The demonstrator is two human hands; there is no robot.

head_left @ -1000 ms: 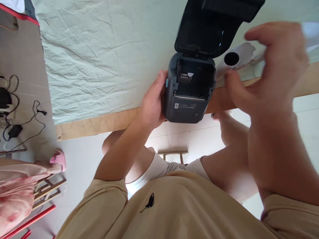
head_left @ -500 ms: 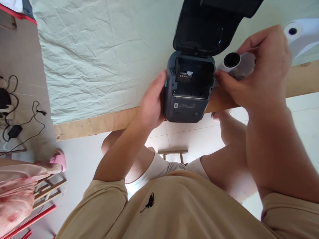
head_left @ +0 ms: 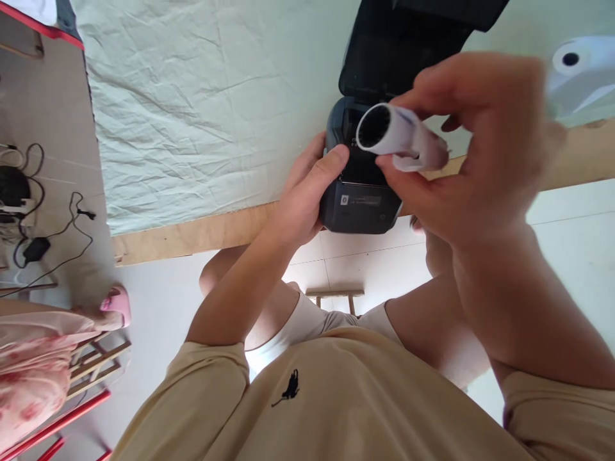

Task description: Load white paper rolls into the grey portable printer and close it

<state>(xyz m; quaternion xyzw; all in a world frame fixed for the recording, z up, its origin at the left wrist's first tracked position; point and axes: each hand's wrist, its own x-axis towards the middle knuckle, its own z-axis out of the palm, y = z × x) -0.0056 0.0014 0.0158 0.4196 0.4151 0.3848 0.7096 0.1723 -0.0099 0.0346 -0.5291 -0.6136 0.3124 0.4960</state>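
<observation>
A dark label printer (head_left: 362,214) stands at the table's front edge with its black lid (head_left: 384,54) swung up. My left hand (head_left: 312,179) grips the printer's left side, its thumb over the rim of the paper bay. Between the thumb and fingers of my right hand (head_left: 480,141) is a white paper roll (head_left: 408,134), tilted, with its dark hollow core facing left. The roll hangs over the open bay and hides much of its inside. Whether it touches the printer I cannot tell.
Another white roll (head_left: 569,61) with a loose sheet lies at the right on the pale green tablecloth (head_left: 202,115). A wooden table edge (head_left: 202,232) runs in front of me. On the floor at the left are black cables (head_left: 77,224) and another person's foot in a pink slipper (head_left: 116,306).
My right hand has brought the paper roll left, from beside the printer to above its open bay. My left thumb has moved onto the bay's rim.
</observation>
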